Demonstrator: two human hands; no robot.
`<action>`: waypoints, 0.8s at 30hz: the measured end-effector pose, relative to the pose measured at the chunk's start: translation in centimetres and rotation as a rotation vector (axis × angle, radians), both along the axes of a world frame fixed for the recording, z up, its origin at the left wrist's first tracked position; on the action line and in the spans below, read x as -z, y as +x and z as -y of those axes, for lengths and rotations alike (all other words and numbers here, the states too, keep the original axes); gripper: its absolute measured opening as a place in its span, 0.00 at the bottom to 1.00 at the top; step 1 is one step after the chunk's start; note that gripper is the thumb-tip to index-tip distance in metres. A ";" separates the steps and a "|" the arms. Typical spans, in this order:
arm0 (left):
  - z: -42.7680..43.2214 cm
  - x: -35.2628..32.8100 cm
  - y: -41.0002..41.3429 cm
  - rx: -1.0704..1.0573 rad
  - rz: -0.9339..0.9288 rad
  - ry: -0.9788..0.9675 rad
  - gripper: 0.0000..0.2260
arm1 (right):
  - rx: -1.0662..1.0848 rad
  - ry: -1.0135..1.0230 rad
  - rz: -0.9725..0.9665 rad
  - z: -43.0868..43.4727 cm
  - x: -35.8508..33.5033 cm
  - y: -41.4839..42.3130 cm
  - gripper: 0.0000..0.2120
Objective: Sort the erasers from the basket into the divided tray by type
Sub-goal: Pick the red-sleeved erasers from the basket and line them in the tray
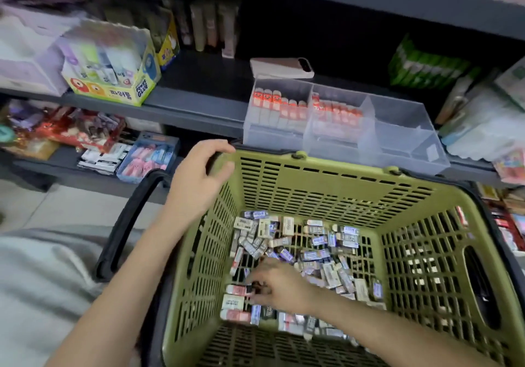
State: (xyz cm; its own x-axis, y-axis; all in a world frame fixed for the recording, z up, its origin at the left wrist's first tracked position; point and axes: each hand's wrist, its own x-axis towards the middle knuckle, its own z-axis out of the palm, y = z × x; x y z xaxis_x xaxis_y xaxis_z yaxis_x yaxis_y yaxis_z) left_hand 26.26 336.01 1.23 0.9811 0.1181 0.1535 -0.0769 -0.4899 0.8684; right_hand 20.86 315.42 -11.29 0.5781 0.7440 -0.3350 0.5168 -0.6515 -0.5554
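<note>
Green basket [312,176] is loaded with mixed erasers [315,253], so loads left. Clear tray [397,150] just behind the basket has red-sleeved ones [279,108] in two compartments. My left grip [199,173] clamps the basket's far rim. My right grip [278,284] is down among the erasers, can't tell if it's holding one. Beyond the basket, a yellow box [113,93] reads "POWER GLUE".

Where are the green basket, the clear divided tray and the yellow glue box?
green basket [326,187]: head view, on its far slatted wall.
clear divided tray [397,127]: head view, on its bare right section.
yellow glue box [113,92]: head view, on its printed front face.
</note>
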 end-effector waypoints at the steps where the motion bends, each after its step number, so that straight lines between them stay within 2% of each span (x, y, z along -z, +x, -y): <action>1: -0.2 0.1 -1.0 0.009 0.024 0.049 0.11 | -0.060 -0.032 0.049 -0.6 1.3 -0.4 0.19; 3: -0.4 0.0 -2.7 0.019 0.025 0.100 0.10 | -0.167 -0.126 0.196 -1.5 3.1 -0.4 0.20; 5: -0.5 -0.1 -3.8 0.051 -0.001 0.138 0.14 | -0.264 -0.224 0.338 -1.9 4.1 0.1 0.20; 8: -0.6 -0.3 -4.5 0.080 -0.018 0.185 0.16 | -0.308 -0.259 0.411 -2.2 4.9 0.7 0.17; 11: -0.6 -0.4 -4.7 0.049 -0.013 0.187 0.14 | -0.121 -0.131 0.410 -2.0 5.1 0.9 0.10; 13: -0.6 -0.2 -4.8 0.008 0.030 0.241 0.13 | 0.055 -0.011 0.390 -1.3 4.9 1.1 0.09; 14: -0.6 -0.2 -4.9 -0.015 0.052 0.264 0.12 | 0.075 0.041 0.397 -1.0 4.8 1.3 0.09; 17: -0.6 0.0 -4.9 -0.040 0.071 0.254 0.10 | -0.056 0.111 0.399 -1.7 4.7 2.3 0.09; 21: -0.6 0.3 -4.8 -0.047 0.070 0.198 0.07 | -0.172 0.037 0.399 -3.3 5.0 3.9 0.12; 24: -0.6 0.4 -4.8 -0.047 0.078 0.174 0.08 | -0.306 -0.036 0.467 -3.0 5.2 4.5 0.14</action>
State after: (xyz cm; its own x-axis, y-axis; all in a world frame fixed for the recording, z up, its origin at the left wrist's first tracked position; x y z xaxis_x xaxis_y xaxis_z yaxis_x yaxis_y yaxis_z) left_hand 21.42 336.61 0.85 0.9594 0.1286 0.2509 -0.1140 -0.6371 0.7623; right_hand 25.34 318.45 -16.48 0.4303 0.8943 -0.1228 0.8714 -0.4470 -0.2021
